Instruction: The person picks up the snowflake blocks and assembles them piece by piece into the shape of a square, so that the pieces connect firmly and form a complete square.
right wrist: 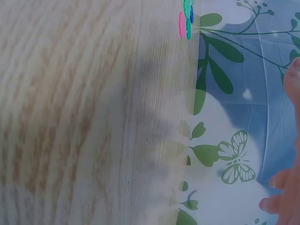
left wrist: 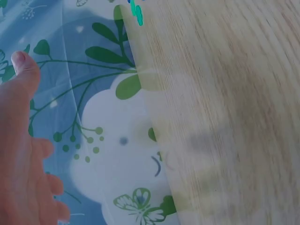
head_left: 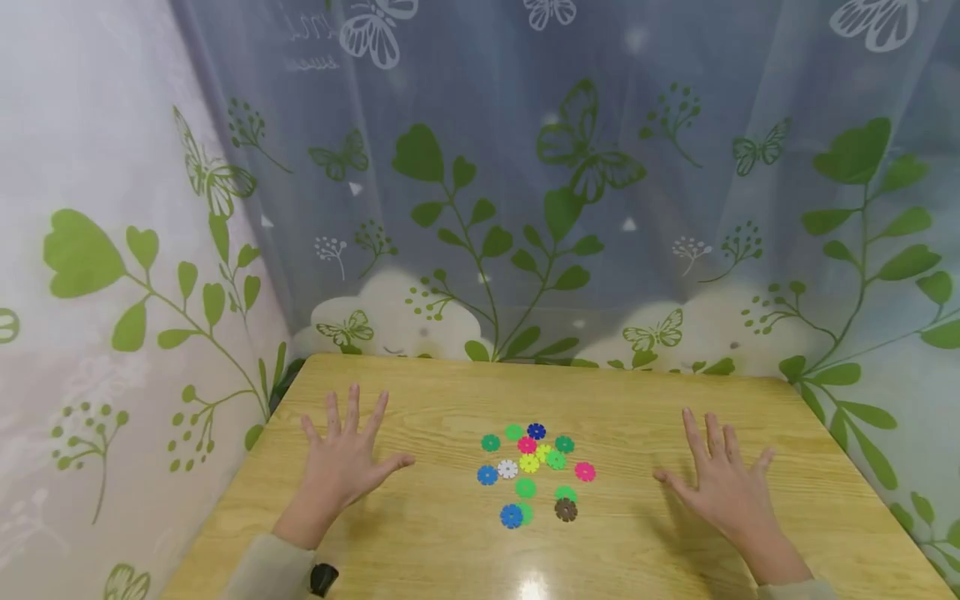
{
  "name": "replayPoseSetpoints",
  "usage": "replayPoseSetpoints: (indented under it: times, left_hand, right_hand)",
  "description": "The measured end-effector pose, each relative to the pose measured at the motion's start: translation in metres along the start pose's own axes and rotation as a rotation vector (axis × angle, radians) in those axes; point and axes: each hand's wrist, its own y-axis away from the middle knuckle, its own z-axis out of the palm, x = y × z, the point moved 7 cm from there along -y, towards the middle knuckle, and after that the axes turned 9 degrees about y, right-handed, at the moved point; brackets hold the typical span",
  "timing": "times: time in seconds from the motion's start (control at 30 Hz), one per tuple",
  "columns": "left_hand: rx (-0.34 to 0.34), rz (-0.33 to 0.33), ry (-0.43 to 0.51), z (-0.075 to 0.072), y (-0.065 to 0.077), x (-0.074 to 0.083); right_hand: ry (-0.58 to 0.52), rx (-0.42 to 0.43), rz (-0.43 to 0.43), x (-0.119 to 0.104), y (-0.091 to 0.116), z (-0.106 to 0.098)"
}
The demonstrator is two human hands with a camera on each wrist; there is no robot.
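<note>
Several flat, notched plastic discs lie loosely grouped on the wooden table, some overlapping. Among them are a dark blue disc [head_left: 536,431], a white disc [head_left: 507,469], a brown disc [head_left: 566,510], a blue disc [head_left: 512,517] and a pink disc [head_left: 585,472]. Left of the group, the left hand [head_left: 341,467] hovers with fingers spread, holding nothing. On the other side the right hand [head_left: 727,492] is spread likewise, also holding nothing. Both wrist views catch part of a hand, with a green disc [left wrist: 139,15] and a pink disc [right wrist: 182,25] at the top edges.
The wooden table [head_left: 435,558] ends at a curtain [head_left: 480,208] printed with leaves and butterflies, which also hangs along both sides. A small black object [head_left: 323,578] is beside the left sleeve [head_left: 270,571]. Light glares off the table's near edge.
</note>
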Motion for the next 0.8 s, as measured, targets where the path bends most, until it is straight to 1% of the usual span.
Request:
replayPoseSetpoints:
  times: [0.13,0.27,0.37,0.47,0.57,0.63,0.73,0.8]
  left_hand:
    - [0.016,0.007,0.0,-0.002,-0.001,0.003]
    - [0.047,0.027,0.018,-0.005,-0.002,0.009]
    - [0.069,0.061,0.024,-0.005,-0.003,0.018]
    - [0.073,0.098,0.022,-0.002,-0.004,0.029]
    - [0.083,0.138,0.043,0.003,-0.005,0.041]
    - [0.092,0.165,0.052,0.006,-0.006,0.051]
    - [0.1,0.207,0.06,0.009,-0.005,0.066]
    - [0.079,0.21,0.088,0.012,-0.004,0.075]
  right_hand:
    - [-0.046,0.007,0.001,-0.002,0.0,0.0]
    - [-0.079,0.012,0.004,-0.004,0.0,-0.001]
    - [-0.106,0.003,0.003,-0.008,0.0,-0.002]
    - [-0.122,-0.013,-0.003,-0.014,-0.001,-0.001]
    - [-0.137,-0.016,-0.023,-0.024,-0.004,0.0]
    - [-0.138,0.004,-0.041,-0.032,-0.006,-0.001]
    - [-0.151,0.097,-0.081,-0.043,-0.006,-0.005]
    - [-0.162,0.178,-0.104,-0.05,-0.005,-0.009]
